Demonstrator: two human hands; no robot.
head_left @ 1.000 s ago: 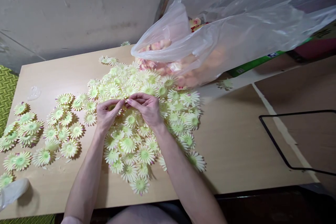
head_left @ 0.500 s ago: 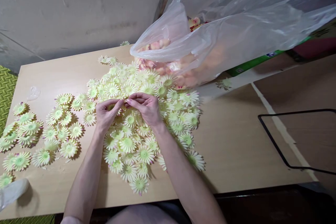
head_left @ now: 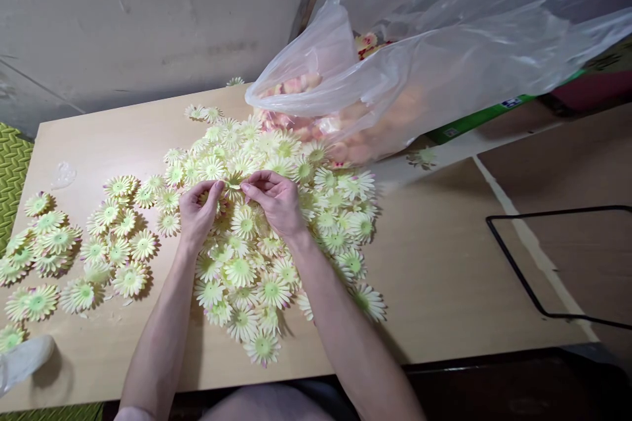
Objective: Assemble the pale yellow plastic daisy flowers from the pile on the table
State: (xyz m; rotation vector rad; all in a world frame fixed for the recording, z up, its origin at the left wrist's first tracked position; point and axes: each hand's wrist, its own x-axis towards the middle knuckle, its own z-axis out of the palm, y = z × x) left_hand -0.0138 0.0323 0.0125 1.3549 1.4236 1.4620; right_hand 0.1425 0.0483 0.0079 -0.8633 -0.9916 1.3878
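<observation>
A big heap of pale yellow artificial daisy flowers (head_left: 276,223) with green centres covers the middle of the light wooden table (head_left: 444,263). My left hand (head_left: 197,210) and my right hand (head_left: 276,200) meet above the heap. Both pinch one small flower (head_left: 233,181) between their fingertips, the left hand on its left edge and the right hand on its right edge. The other fingers of both hands are curled in.
A smaller spread of the same flowers (head_left: 74,243) lies at the table's left. A large clear plastic bag (head_left: 419,59) with pinkish-orange pieces inside lies at the back right. A black wire frame (head_left: 523,276) sits at the right. White plastic object (head_left: 24,358) at front left.
My fingertips have drawn slightly apart and shifted a little away from me, so the pinched flower now shows between them. My arms stay where they were.
</observation>
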